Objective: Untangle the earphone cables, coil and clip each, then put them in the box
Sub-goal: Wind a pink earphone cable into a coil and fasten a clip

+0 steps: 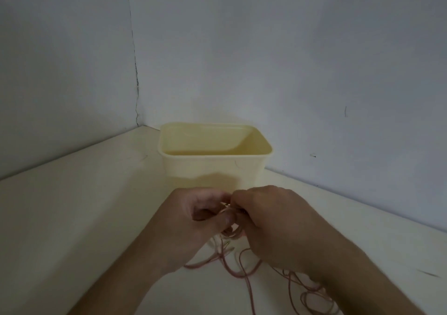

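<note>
Hands meeting near the middle of the pale table — left hand and right hand both pinching the pinkish earphone cables, bunched between fingertips. Loose cable trailing down and to the near right. Cream box just beyond, open-topped, by the far wall.
</note>
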